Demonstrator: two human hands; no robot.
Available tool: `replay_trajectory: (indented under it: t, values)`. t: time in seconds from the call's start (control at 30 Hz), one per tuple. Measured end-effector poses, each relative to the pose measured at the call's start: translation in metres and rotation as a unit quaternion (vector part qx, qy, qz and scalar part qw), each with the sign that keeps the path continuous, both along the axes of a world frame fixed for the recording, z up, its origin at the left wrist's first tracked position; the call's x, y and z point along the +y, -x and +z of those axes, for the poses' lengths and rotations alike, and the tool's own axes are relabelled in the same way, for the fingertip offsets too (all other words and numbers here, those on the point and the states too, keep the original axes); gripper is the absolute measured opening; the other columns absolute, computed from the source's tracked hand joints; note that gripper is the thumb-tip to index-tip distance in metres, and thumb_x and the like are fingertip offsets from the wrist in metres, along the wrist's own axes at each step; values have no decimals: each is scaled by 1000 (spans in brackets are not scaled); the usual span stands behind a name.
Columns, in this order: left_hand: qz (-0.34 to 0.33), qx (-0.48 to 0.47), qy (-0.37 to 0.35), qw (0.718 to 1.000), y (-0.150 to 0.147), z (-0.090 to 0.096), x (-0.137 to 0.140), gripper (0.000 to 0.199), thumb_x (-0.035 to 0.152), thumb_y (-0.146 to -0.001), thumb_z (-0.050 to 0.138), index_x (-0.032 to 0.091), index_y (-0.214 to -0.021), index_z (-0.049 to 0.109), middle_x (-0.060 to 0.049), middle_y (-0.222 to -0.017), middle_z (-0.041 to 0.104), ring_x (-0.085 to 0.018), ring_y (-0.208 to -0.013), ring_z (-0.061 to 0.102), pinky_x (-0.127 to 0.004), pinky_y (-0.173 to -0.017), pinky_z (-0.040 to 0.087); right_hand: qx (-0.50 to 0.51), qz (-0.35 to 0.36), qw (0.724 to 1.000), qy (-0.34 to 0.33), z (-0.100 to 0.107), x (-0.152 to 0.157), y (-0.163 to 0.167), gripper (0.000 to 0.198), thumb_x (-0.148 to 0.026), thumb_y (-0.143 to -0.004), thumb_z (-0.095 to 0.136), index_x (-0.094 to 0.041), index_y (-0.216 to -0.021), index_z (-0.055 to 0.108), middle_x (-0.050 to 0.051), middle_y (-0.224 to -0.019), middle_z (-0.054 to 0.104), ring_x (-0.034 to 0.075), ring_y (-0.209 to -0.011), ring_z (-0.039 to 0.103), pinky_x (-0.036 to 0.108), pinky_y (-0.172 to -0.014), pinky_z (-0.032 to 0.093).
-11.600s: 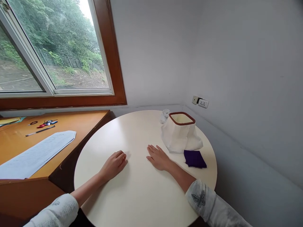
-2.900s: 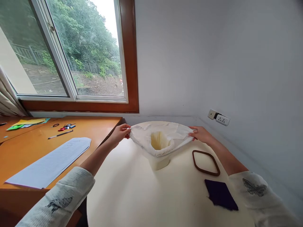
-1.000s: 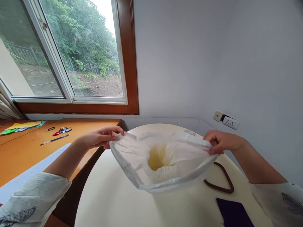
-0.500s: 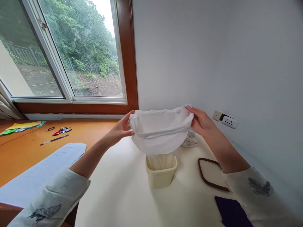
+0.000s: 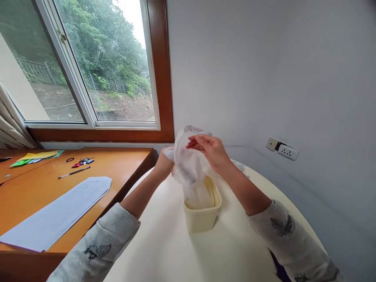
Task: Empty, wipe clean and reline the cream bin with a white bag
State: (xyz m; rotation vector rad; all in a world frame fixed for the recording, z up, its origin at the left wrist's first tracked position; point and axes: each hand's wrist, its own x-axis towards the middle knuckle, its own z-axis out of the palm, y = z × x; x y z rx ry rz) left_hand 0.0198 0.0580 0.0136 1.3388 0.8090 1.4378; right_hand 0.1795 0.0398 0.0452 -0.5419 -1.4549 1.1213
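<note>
A thin white plastic bag (image 5: 188, 166) hangs bunched above a small cream bin (image 5: 202, 217) that stands on the round white table (image 5: 164, 250); the bag's lower end still dips into the bin. My left hand (image 5: 164, 162) grips the bag's gathered top from the left, mostly hidden behind the plastic. My right hand (image 5: 210, 150) pinches the same gathered top from the right, fingers pointing left. Both hands are close together above the bin.
A wooden desk (image 5: 35, 192) on the left carries a long white paper (image 5: 58, 213), a pen (image 5: 74, 172), scissors (image 5: 82, 160) and coloured sheets (image 5: 35, 156). A wall socket (image 5: 283, 150) sits at the right. A purple cloth (image 5: 277, 266) peeks out under my right sleeve.
My hands have come together, gathering the bag's wide mouth into a bunch above the bin. The brown rim frame, seen on the table half a second ago, is now out of sight.
</note>
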Motion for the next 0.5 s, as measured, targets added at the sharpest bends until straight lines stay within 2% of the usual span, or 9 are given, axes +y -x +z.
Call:
replay_trajectory:
  t: [0.07,0.13,0.23,0.27,0.3,0.33,0.37,0.43,0.5]
  values:
    - [26,-46,-8,999,7,6,5,21,25,-58,69,13,-73,63,-3,-73,67,-18,-70,60,-28,-63,49,-7,-76,997,-9,-5,6,-9,35,-50,-72,60,-19,-89,64,5,-89,64,18,-88,61,38,-89,43]
    - [36,-108,-10,993,13,14,11,20,24,-57,68,13,-73,62,-3,-72,67,-19,-73,62,-28,-65,50,-79,-100,992,-7,-14,10,-13,52,-50,-66,66,-20,-107,57,8,-111,58,20,-106,53,37,-93,40]
    - [20,-183,-17,983,17,25,15,16,23,-60,66,16,-73,60,-1,-74,67,-19,-78,63,-28,-69,50,-248,-34,968,7,-34,15,-11,104,-48,-51,77,-25,-137,23,11,-135,40,24,-123,38,40,-97,36]
    - [18,-200,-24,979,19,28,15,13,23,-62,65,16,-72,60,-1,-75,68,-19,-80,63,-27,-71,51,-302,-9,953,9,-41,16,-9,114,-47,-48,79,-27,-140,15,11,-135,40,24,-123,38,41,-97,35]
    - [17,-214,-34,976,20,31,15,12,25,-64,65,17,-71,59,0,-75,68,-19,-81,63,-27,-72,50,-352,9,936,5,-47,16,-6,117,-45,-45,80,-28,-140,14,10,-132,43,26,-121,40,42,-96,34]
    - [19,-220,-44,974,23,34,14,11,26,-66,63,17,-72,60,1,-75,68,-18,-83,62,-27,-74,50,-397,20,918,-5,-52,17,-3,113,-44,-44,80,-29,-139,20,8,-127,49,27,-117,44,44,-96,33]
    - [23,-218,-53,974,27,37,13,11,27,-69,62,17,-73,60,1,-76,68,-18,-86,62,-27,-76,50,-439,25,898,-16,-57,18,-1,99,-42,-46,80,-29,-133,34,6,-120,55,28,-111,48,44,-94,33]
    - [36,-200,-70,977,38,42,13,12,27,-74,57,17,-80,61,2,-80,69,-17,-91,60,-27,-81,48,-508,23,861,-19,-62,20,1,57,-39,-53,75,-25,-106,59,4,-98,64,28,-96,55,42,-87,37]
    - [59,-172,-93,979,57,45,14,14,25,-77,54,16,-87,59,2,-88,69,-15,-95,58,-28,-87,45,-522,19,852,11,-62,24,-3,25,-36,-61,67,-19,-78,64,2,-78,64,24,-80,58,35,-74,41]
